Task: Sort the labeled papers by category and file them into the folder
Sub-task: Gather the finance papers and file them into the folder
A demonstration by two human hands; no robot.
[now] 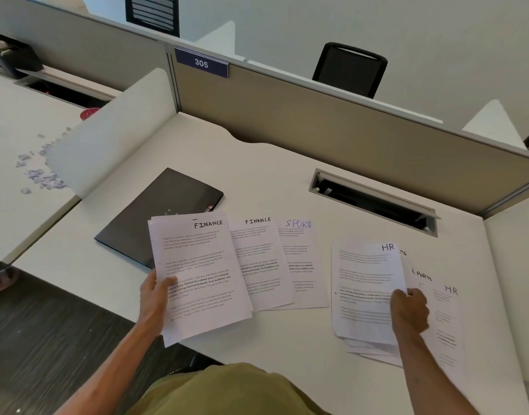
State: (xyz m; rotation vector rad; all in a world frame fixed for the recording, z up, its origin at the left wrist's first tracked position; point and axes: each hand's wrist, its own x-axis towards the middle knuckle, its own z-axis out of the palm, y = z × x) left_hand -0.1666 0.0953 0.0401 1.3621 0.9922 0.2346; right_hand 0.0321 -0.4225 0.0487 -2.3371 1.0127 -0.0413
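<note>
Papers [266, 274], mid-sort: gripping a FINANCE-headed stack [202, 277] in the left hand [154, 298], thumb curling over its near-left edge, holding it tilted so that its far corner is overlapping the black folder [155, 217], which is lying apparently shut on the desk [257, 163]. Pinching an HR-headed stack [365, 292] at its right edge with the right hand [410, 310], fingers curling round the sheets. Leaving a second FINANCE sheet [258, 253] and a SPORTS sheet [302, 265] lying flat and overlapping between the two hands. Leaving another SPORTS sheet [423, 276] and another HR sheet [446, 319] lying to the right, partly tucked under the held stack.

Judging the likeliest slip to be a mix-up:
- Gripping each stack by one edge only, so possibly letting lower sheets sag and slide. Already seeing loose sheets [374, 351] fanning out beneath the HR-headed stack.
- Risking dragging the half-hidden SPORTS sheet along with the HR pile and filing it wrongly.
- Keeping SPORTS in two separate places, so perhaps overlooking one.
- Occupying both hands while the folder is needing opening, and partly covering it, so risking nudging it or dropping sheets.
- Holding the FINANCE-headed stack out past the desk's near edge, so inviting a fall to the floor.
</note>
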